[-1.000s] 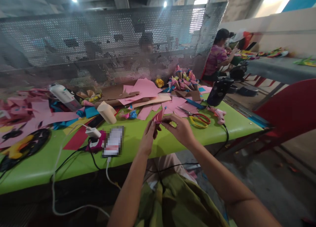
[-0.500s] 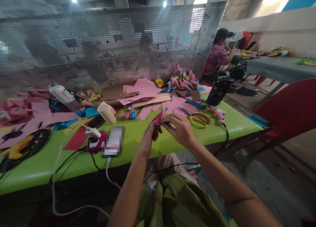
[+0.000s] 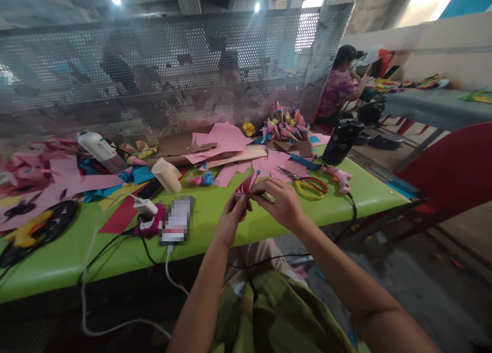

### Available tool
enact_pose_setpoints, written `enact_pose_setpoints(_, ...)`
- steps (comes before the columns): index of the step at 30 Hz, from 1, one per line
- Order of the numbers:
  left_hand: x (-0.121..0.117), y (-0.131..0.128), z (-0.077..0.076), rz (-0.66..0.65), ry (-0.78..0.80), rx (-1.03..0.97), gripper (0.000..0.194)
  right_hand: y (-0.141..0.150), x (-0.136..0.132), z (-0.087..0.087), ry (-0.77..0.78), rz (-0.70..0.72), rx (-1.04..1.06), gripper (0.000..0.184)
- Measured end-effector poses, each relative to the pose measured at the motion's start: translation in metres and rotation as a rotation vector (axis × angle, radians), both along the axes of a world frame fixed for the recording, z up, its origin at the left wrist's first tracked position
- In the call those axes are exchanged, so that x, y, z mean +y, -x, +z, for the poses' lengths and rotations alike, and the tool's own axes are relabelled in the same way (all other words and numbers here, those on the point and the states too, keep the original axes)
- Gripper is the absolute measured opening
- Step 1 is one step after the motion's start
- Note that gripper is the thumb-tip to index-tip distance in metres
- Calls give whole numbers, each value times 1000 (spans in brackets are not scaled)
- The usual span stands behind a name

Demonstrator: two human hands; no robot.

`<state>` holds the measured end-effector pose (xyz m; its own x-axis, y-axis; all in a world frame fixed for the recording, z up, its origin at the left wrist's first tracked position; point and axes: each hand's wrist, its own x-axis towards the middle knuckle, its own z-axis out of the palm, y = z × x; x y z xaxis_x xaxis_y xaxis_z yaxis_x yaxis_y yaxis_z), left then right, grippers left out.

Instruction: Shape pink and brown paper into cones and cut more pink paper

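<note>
Between hands [image 3: 229,219] [image 3: 280,200], pink paper [image 3: 244,188] apparently right-tilted

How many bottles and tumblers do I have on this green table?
2: a white bottle at the back left, and a dark tumbler at the right, behind the pink glue gun. Others may be hidden behind or under the papers.

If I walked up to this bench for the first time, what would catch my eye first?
Probably the bright green table, strewn with pink paper. At its near edge, the left hand and right hand meet over a small pink paper piece. Red-and-yellow scissors lie to their right.
</note>
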<state>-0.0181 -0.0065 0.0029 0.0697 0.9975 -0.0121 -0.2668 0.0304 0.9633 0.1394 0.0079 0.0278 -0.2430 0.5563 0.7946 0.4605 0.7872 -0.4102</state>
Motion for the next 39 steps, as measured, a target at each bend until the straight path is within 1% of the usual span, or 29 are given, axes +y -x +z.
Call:
enact_pose_setpoints(4,-3,1,1,-6,49,-36,57,-1,0,1,-48,21,24,9)
enact_pose_setpoints(11,-9,-1,5,-38,112,-112,60,-1,-2,3,-135,6,14,11)
enact_pose_setpoints(14,-8,-1,2,-84,110,-150,60,-1,-2,3,-147,-20,-3,11)
enact_pose_setpoints(18,-6,-1,-3,-144,109,-226,53,-2,-2,3,-199,-28,-10,7)
enact_pose_setpoints(20,-5,-1,-3,-144,123,-257,50,-2,-2,2,-195,-11,10,6)
enact_pose_setpoints(24,-6,-1,2,-154,137,-320,48,-2,-5,1,-109,18,82,13)
enact_pose_setpoints(26,-7,-1,4,-162,135,-352,49,-1,-6,-1,-93,18,97,12)
enact_pose_setpoints(30,-9,-3,8,-163,138,-373,51,1,-7,-6,-109,-16,111,9)
enact_pose_setpoints(35,-10,-4,10,-188,118,-358,51,2,-6,-6,-126,-20,80,15)
enact_pose_setpoints(39,-11,-3,10,-181,133,-332,53,0,-6,-5,-150,-45,54,16)
